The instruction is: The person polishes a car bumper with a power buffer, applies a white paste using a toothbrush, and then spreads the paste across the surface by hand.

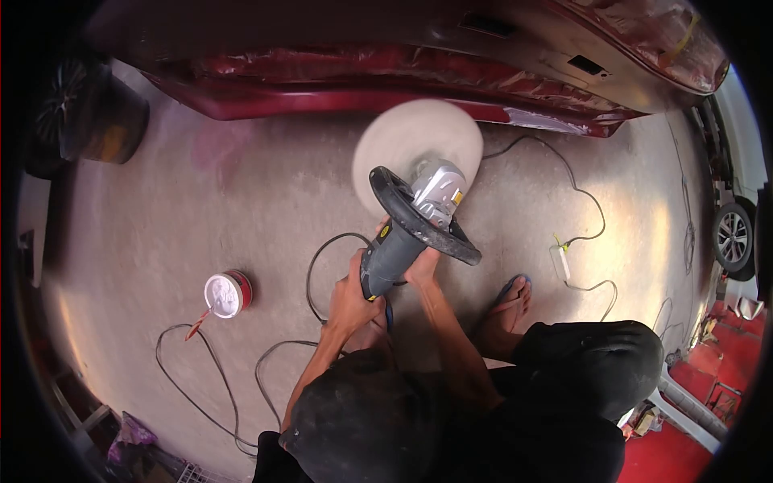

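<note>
I hold a polisher (390,251) with a dark grey body, silver head and black D-shaped handle (415,216). My left hand (352,291) wraps around the rear end of its body. My right hand (420,266) grips the body farther forward, below the handle, its fingers partly hidden. The large white round pad (403,141) looks smeared, as if spinning. Its far edge overlaps the lower edge of the dark red car panel (314,101) in this view.
A tub of whitish paste (225,295) with a brush (197,324) stands on the concrete floor to the left. Black cord (213,354) loops around me, and a white power strip (562,262) lies right. A dark bucket (109,117) is far left; another car's wheel (733,236) is far right.
</note>
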A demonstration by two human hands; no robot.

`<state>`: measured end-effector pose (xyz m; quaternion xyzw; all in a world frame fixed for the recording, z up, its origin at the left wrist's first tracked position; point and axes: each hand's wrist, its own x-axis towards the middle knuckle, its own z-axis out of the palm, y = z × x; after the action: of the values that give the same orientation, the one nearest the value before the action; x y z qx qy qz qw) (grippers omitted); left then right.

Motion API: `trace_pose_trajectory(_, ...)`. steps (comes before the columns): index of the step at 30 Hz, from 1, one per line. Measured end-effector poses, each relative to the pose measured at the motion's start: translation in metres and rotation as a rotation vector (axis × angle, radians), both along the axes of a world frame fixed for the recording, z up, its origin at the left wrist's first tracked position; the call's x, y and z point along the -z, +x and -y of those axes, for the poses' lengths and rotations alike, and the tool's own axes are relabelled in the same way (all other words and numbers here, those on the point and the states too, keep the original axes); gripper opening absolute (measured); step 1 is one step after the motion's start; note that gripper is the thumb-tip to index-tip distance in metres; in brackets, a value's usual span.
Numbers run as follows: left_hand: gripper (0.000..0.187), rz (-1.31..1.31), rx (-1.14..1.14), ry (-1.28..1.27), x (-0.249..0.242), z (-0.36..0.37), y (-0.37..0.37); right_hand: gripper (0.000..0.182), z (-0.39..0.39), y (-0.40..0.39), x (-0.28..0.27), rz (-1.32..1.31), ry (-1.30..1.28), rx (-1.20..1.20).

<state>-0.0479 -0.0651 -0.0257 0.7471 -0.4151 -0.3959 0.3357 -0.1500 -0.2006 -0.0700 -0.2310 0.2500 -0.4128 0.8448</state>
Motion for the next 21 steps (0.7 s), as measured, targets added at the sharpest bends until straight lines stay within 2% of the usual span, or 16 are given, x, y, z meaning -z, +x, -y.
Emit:
trace_pose_trajectory(2,0.091,0.036,-0.086,-0.009,0.004,-0.016,0.006,0.076,-0.014,0.015,0.008,0.019,0.066,-0.053)
trace_pose_trajectory(4,0.089,0.111,-0.155,0.072,-0.007,-0.031,0.014,0.065,-0.038,0.036,0.063,-0.079,0.144,-0.045)
trace_pose_trajectory(5,0.088,0.153,-0.186,0.02,0.002,-0.043,0.021,0.059,-0.052,0.051,0.089,-0.062,0.197,-0.01)
trace_pose_trajectory(6,0.088,0.195,-0.217,-0.032,0.017,-0.058,0.029,0.047,-0.057,0.064,0.088,0.007,0.178,-0.092)
trace_pose_trajectory(8,0.088,0.243,-0.284,-0.087,0.025,-0.073,0.042,0.038,-0.072,0.091,0.074,-0.054,0.202,-0.066)
trace_pose_trajectory(12,0.09,0.327,-0.351,-0.114,0.02,-0.079,0.052,0.05,-0.062,0.11,0.037,0.047,0.182,-0.258)
trace_pose_trajectory(15,0.091,0.384,-0.292,-0.072,0.023,-0.069,0.055,0.058,-0.047,0.093,0.039,0.188,0.258,-0.308)
trace_pose_trajectory(17,0.092,0.408,-0.228,-0.03,0.026,-0.056,0.051,0.063,-0.035,0.073,0.062,0.293,0.193,-0.218)
trace_pose_trajectory(20,0.094,0.406,-0.128,-0.037,0.031,-0.021,0.037,0.096,0.0,0.034,0.059,0.257,0.149,-0.198)
trace_pose_trajectory(21,0.094,0.401,-0.095,-0.061,0.032,-0.009,0.032,0.101,0.012,0.025,0.076,0.288,0.14,-0.21)
